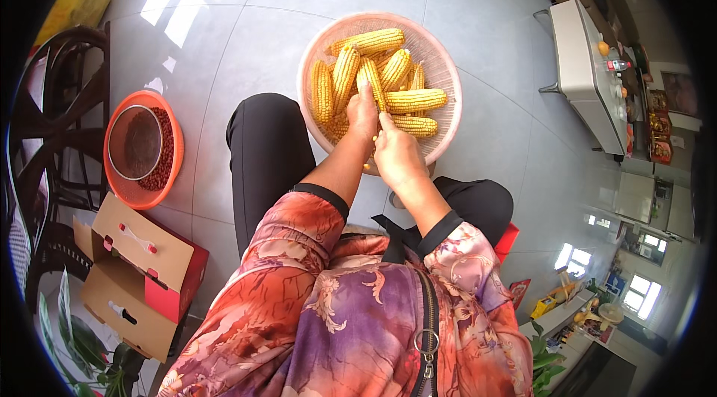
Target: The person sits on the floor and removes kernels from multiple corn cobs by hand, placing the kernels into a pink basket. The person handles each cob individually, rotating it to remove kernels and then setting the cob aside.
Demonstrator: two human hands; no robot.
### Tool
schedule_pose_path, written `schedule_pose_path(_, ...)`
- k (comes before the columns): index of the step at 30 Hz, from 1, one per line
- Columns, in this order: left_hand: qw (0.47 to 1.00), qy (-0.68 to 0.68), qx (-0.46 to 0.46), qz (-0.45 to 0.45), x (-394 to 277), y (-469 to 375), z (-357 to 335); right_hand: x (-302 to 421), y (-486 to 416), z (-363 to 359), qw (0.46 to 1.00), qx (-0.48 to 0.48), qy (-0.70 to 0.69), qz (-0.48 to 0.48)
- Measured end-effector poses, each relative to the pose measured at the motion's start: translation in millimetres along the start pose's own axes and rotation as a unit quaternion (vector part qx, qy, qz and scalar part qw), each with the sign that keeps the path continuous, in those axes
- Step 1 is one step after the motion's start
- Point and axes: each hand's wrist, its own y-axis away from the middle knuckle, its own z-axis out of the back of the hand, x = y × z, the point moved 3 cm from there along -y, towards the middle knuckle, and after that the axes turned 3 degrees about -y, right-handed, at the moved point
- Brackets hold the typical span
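A round pink plastic basket (452,69) holds several ears of yellow corn and stands before me, between my knees. My left hand (363,112) grips an ear of corn (369,76), its thumb lying along the kernels. Close beside it on the right, my right hand (395,145) is closed, its fingertips at the lower end of that ear; whether it holds a small tool is hidden. Other ears lie around, among them one across the top (372,40) and one to the right (417,100). A few loose kernels show by my wrists.
An orange plastic basket (177,142) with red beans or kernels and a round sieve (135,142) stands on the tiled floor at left. Below it is an open cardboard box (148,240). Dark chairs (61,133) line the left edge; a white table (580,55) stands at right.
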Motion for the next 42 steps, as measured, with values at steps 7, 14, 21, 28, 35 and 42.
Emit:
schedule_pose_path(7, 0.999, -0.007, 0.006, 0.032, 1, -2, -3, 16, -3, 13, 0.992, 0.04, 0.121, 0.006)
schedule_pose_path(14, 0.999, -0.024, -0.025, -0.015, 4, -4, -2, 3, -18, 11, 0.851, 0.105, -0.459, -0.235)
schedule_pose_path(21, 0.997, -0.066, -0.001, -0.042, 15, -1, -12, -46, -39, -23, 0.966, -0.094, -0.239, -0.02)
schedule_pose_path(28, 0.995, -0.086, 0.004, -0.052, 26, -30, 6, 21, -30, 10, 0.987, 0.062, 0.146, -0.03)
schedule_pose_path(35, 0.998, -0.025, 0.0, -0.064, 25, -21, 1, -7, -48, -8, 0.998, -0.022, -0.047, -0.031)
schedule_pose_path(42, 1.0, -0.015, 0.002, -0.01, 22, -18, -3, -1, -46, -1, 0.839, 0.058, -0.462, -0.282)
